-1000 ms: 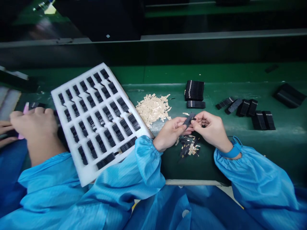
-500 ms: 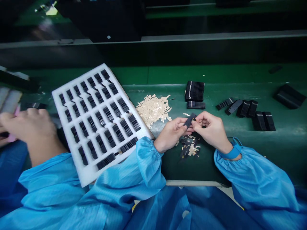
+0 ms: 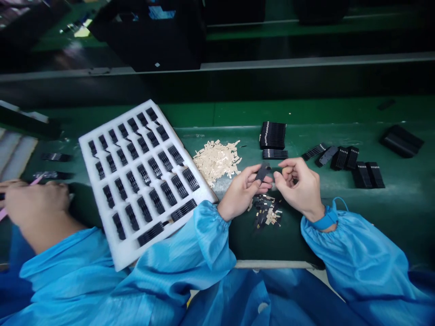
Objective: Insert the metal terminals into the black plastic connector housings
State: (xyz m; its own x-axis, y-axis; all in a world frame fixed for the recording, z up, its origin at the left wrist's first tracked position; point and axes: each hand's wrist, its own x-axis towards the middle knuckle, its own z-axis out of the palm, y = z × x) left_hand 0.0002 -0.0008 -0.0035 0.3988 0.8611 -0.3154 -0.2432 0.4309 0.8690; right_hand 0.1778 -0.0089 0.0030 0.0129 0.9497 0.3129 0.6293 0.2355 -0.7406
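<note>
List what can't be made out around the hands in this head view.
In the head view:
- Black part in the left hand: its gripped end is hidden by the fingers.
- Right hand: its curled fingers hide whether anything is pinched.
- Pink item in a co-worker's hand: partly hidden by that hand, cut off by the left edge.
- Beige strips: too small for detail.

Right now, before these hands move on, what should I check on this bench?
Black part pinched in the left hand: ok.
Right hand off the part: ok, a small gap seems to show.
Beige pile apart from the hands: ok.
Left sleeve off the foam tray: not ok, it lies over the tray's near corner.
Parts fully seated in the tray's slots: cannot tell.
Co-worker's hand apart from the tray: ok.
</note>
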